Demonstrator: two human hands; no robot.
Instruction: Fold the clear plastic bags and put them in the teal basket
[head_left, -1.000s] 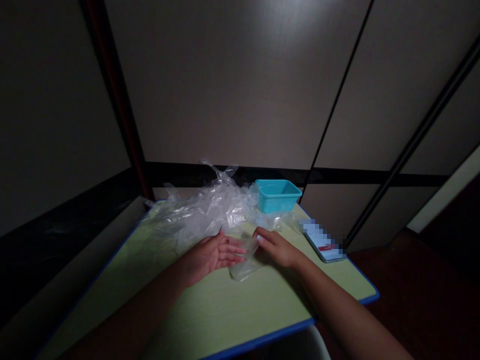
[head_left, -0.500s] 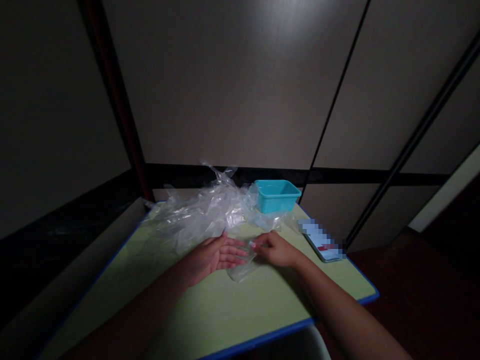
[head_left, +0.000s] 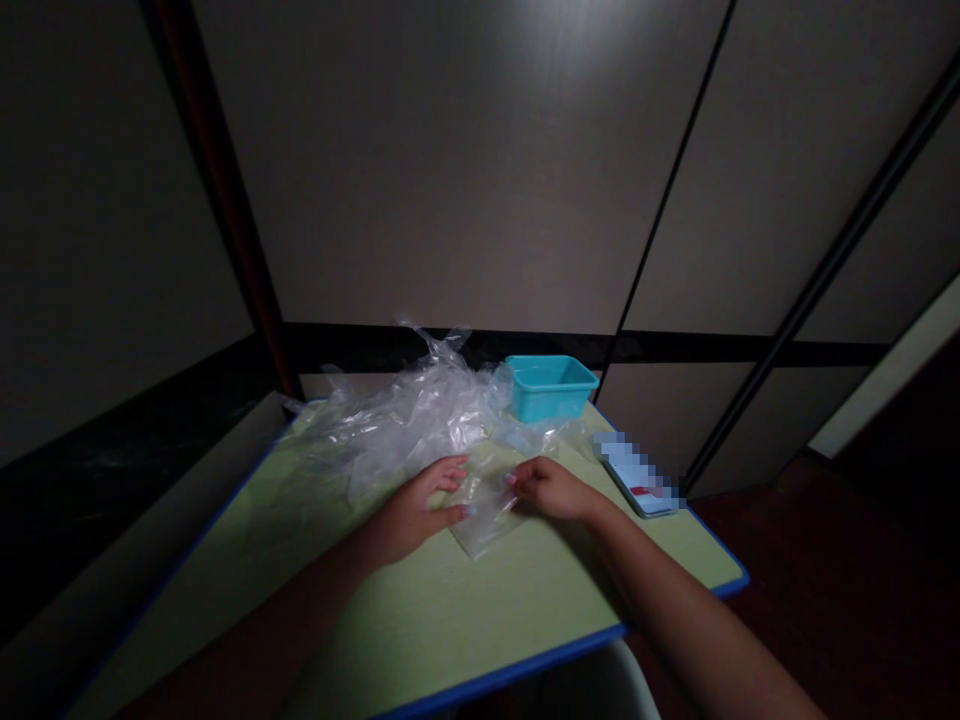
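A small clear plastic bag (head_left: pixel 486 522) lies on the light green table top (head_left: pixel 427 630) between my hands. My right hand (head_left: pixel 553 488) pinches the bag's right edge between thumb and curled fingers. At the bag's left edge is my left hand (head_left: pixel 420 510), palm turned down, its thumb apart from the other fingers and its fingertips at or just over the plastic. Beyond my left hand spreads a loose heap of crumpled clear plastic bags (head_left: pixel 420 410).
A turquoise plastic basket (head_left: pixel 553 392) stands at the table's back edge, with more clear plastic (head_left: pixel 541 436) in front of it. A phone (head_left: pixel 641 480) with a lit screen lies along the right edge. Behind the table rise dark panelled doors (head_left: pixel 465 200).
My left hand has turned from palm facing up and sideways to palm down, baring more of the bag. My right hand keeps its pinch nearly in place.
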